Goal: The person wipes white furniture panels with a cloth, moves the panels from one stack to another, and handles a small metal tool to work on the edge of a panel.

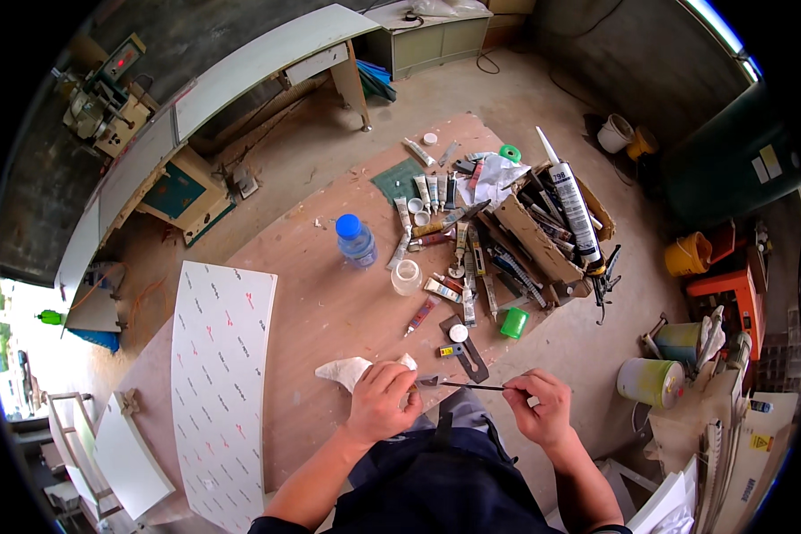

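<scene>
My left hand (383, 402) is closed around a crumpled white cloth (341, 371), which sticks out on both sides of the fingers. In my right hand (540, 408) is the dark handle of a thin spatula (472, 386), lying roughly level. Its flat grey tip is beside the left fingertips; whether it touches the cloth I cannot tell. Just beyond the hands on the brown table (307, 311) are a dark slotted metal plate (468, 353), a small yellow-and-black item (452, 351), a white cap (458, 333) and a green cap (513, 322).
Several paint tubes (432, 191) crowd the table's far right, beside a cardboard box (534, 233) with a sealant cartridge (575, 209). A blue-capped bottle (356, 241) and clear jar (407, 277) stand mid-table. A white printed panel (221, 383) lies left. Paint cans (645, 383) stand right.
</scene>
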{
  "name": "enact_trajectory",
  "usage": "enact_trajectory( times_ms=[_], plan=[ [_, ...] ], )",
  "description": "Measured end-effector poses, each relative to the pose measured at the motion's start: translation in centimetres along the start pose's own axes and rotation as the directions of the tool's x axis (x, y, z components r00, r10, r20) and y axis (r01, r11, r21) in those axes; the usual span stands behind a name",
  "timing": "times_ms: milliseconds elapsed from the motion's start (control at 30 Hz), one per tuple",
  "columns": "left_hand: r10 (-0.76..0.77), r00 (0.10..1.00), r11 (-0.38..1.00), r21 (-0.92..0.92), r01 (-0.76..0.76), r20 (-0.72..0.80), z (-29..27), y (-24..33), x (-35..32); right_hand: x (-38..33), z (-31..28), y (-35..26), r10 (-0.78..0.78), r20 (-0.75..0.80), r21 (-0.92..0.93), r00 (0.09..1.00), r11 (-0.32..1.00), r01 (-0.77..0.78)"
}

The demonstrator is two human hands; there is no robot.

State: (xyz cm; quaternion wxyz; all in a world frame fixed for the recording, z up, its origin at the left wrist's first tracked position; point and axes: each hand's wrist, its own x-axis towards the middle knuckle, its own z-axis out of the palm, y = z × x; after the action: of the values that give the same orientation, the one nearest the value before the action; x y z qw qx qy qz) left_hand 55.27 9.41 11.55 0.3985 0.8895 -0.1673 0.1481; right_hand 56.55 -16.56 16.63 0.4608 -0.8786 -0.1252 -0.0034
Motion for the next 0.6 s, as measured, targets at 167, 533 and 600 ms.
enact_trajectory(
  times_ms=[167, 533, 600],
  plan=[
    [0.053, 0.997, 0.999, -0.007, -0.053, 0.047, 0.2, 0.1, -0.2, 0.1, 0.7, -0.7, 0.182, 0.082, 0.081, 0.980, 0.979, -0.188],
    [-0.183, 0.972, 0.942, -0.256, 0.215, 0.145, 0.9, 0.4, -4.3, 1.0, 5.5, 2.0, 0.397, 0.281, 0.106, 0.874, 0.892, -0.440],
    [-0.419, 0.899, 0.837, -0.331, 0.436, 0.126, 0.6, 0.2, -5.5, 2.0, 7.2, 5.1, 0.278, 0.211, -0.125, 0.937, 0.958, -0.256]
  ],
)
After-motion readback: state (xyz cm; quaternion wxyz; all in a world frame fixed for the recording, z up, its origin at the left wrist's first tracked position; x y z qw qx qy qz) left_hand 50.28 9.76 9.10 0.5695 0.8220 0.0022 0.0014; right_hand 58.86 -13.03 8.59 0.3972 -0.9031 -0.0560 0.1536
